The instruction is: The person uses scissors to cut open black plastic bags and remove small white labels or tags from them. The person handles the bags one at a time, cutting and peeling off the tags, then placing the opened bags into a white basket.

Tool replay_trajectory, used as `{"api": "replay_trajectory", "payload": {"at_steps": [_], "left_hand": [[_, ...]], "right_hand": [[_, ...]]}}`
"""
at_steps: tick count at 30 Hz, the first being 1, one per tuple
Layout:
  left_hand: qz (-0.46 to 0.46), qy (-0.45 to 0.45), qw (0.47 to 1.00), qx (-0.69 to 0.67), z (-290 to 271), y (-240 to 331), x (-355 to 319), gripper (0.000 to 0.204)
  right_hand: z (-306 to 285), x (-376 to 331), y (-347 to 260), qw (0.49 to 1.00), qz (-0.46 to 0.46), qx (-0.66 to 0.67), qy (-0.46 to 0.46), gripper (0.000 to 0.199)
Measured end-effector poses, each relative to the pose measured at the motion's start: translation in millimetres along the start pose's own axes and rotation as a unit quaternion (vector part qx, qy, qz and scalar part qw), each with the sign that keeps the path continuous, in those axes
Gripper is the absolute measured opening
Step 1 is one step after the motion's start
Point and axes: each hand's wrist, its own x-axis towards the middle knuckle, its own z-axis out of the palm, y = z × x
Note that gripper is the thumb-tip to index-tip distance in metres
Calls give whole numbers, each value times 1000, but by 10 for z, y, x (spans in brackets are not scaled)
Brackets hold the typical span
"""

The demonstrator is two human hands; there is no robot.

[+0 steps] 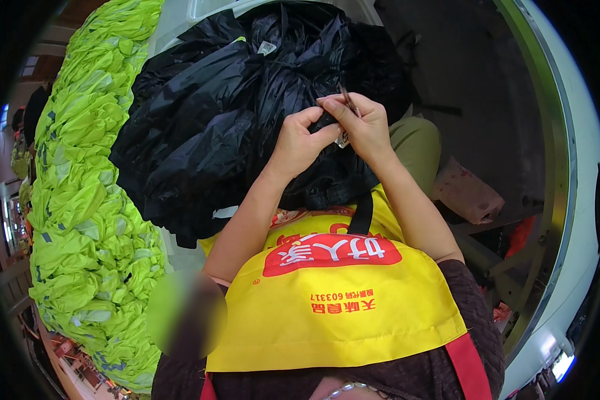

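Note:
Black garments [207,133] of thin, shiny fabric lie heaped in front of me and over my lap. My left hand [299,143] is closed in a pinch on an edge of the black fabric. Close beside it, my right hand [367,127] is also closed, with its thumb and forefinger near the left fingertips. A pair of small dark thread snips [349,100] sticks up from the right hand, its tips pointing away from me. Below the fingers hangs a small white label [342,140]. The fabric right between the fingertips is mostly hidden.
A long pile of bright yellow-green garments [93,200] runs along my left. Behind the black heap shows the rim of a white plastic bin [203,8]. To the right are a pinkish box [469,192], a metal frame [559,153] and a pale tabletop edge [590,220]. I wear a yellow apron [340,327].

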Motion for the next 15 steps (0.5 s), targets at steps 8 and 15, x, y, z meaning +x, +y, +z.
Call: {"api": "replay_trajectory", "payload": {"at_steps": [8,15], "left_hand": [[-23,2,997,-78,12,-52,-16,17],[-63,-11,990,-127,-24,-59,-49,14]], "right_hand": [[-97,65,-41,953,-162,-257,-16,14],[-467,177,-352,994,-15,-50,-94,28]]}}
